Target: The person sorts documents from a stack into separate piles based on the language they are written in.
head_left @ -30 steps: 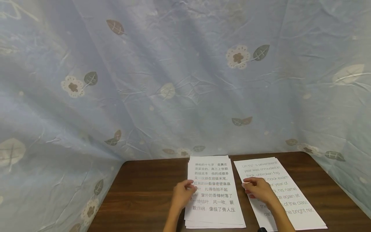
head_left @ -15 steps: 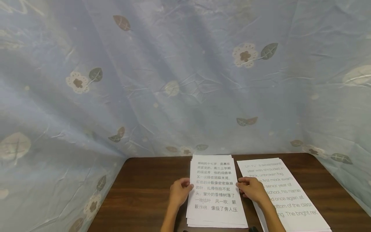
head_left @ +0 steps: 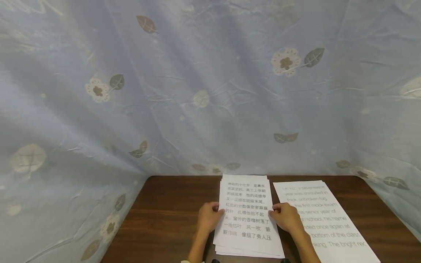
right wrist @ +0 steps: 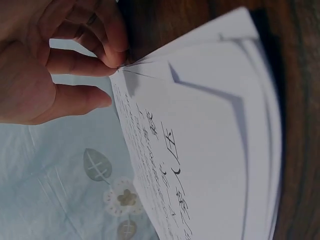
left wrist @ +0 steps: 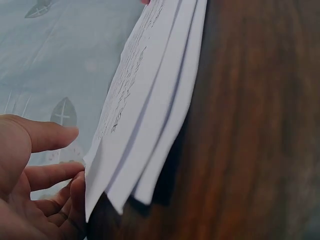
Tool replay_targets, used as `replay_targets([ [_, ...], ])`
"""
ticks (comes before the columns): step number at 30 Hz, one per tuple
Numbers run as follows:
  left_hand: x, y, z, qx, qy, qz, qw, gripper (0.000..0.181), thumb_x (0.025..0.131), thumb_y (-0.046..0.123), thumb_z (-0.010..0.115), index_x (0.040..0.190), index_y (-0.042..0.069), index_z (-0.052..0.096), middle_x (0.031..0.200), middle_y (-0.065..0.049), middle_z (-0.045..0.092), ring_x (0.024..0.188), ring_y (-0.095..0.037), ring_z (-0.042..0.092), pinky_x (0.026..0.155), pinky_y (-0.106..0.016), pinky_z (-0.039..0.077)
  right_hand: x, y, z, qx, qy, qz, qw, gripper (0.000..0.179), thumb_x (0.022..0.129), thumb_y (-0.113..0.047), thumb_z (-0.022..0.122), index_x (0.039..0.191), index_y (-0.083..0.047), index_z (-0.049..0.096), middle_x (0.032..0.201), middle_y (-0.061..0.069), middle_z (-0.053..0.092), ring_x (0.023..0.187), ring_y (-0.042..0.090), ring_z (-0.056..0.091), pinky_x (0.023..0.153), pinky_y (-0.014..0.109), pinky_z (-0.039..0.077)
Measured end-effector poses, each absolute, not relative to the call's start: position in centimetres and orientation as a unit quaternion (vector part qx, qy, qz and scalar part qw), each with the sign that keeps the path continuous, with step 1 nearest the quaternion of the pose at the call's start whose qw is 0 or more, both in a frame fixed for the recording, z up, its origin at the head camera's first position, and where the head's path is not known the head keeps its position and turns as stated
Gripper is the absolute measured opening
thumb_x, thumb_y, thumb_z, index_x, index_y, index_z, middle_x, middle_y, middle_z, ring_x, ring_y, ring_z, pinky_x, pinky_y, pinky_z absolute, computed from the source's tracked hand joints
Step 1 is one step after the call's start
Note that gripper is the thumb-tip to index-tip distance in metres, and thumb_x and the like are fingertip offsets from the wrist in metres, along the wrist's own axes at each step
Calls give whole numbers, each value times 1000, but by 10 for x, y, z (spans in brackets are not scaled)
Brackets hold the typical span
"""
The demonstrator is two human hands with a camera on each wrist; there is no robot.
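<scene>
A stack of white sheets printed with Chinese text [head_left: 246, 243] lies lengthwise before me in the head view, between my two hands. My left hand [head_left: 208, 218] grips its left edge, and my right hand [head_left: 287, 218] has its curled fingers on the opposite edge. In the left wrist view the index finger [left wrist: 55, 172] meets the paper while the thumb [left wrist: 57, 136] stands a little apart. The sheets fan slightly open there. From the right wrist, bent fingers [right wrist: 112, 37] crease the paper's edge, with the thumb [right wrist: 82, 100] apart from them.
Another stack of sheets with English text [head_left: 342, 252] lies to the right, partly behind my right forearm. Both are on a dark wooden table [head_left: 161, 219] with rounded far corners. A pale blue patterned cloth [head_left: 210, 138] hangs behind and on the sides.
My right hand has moved left from over the English sheets to the Chinese stack's right edge. The left hand stays at the left edge. The whole head view has shifted slightly.
</scene>
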State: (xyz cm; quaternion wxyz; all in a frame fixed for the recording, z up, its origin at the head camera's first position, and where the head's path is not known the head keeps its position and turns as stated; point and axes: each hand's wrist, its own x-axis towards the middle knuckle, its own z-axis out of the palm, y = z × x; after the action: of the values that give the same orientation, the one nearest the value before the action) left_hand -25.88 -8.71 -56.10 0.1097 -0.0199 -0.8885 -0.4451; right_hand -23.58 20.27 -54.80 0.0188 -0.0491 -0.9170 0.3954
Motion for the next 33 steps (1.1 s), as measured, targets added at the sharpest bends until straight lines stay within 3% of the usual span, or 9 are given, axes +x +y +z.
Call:
replay_targets([
  [7, -259, -81, -562, -13, -895, -433, 111, 38, 84, 13, 85, 115, -8, 78, 102, -18, 73, 92, -26, 65, 80, -46, 56, -236, 204, -547, -60, -925, 375, 23, 45, 94, -18, 73, 126, 14, 70, 89, 8, 66, 74, 19, 58, 60, 30, 45],
  [17, -261, -78, -560, -17, -897, -426, 112, 42, 84, 14, 86, 118, -7, 77, 114, -24, 71, 105, -36, 67, 92, -56, 56, -238, 204, -546, -56, -924, 377, 25, 43, 94, -18, 75, 125, 12, 71, 87, 7, 67, 74, 19, 59, 60, 30, 46],
  [23, -260, -79, -557, -15, -887, -449, 109, 41, 84, 12, 86, 119, -5, 77, 110, -20, 71, 99, -29, 66, 85, -47, 56, -237, 205, -540, -46, -918, 393, 33, 42, 94, -17, 76, 127, 7, 72, 95, 5, 74, 85, 19, 66, 68, 31, 50],
  [28, -262, -79, -557, -17, -867, -485, 115, 33, 81, 3, 84, 114, -2, 78, 101, -15, 72, 87, -19, 62, 75, -29, 52, -236, 200, -539, -50, -899, 434, 39, 45, 91, -10, 77, 131, 9, 68, 93, 6, 74, 75, 16, 69, 63, 28, 58],
  [33, -263, -79, -558, -16, -855, -506, 115, 29, 82, -5, 77, 109, 2, 79, 96, -11, 77, 82, -13, 65, 74, -25, 53, -235, 197, -537, -60, -879, 471, 37, 44, 91, -4, 76, 132, 9, 67, 93, 7, 70, 75, 16, 69, 62, 29, 62],
])
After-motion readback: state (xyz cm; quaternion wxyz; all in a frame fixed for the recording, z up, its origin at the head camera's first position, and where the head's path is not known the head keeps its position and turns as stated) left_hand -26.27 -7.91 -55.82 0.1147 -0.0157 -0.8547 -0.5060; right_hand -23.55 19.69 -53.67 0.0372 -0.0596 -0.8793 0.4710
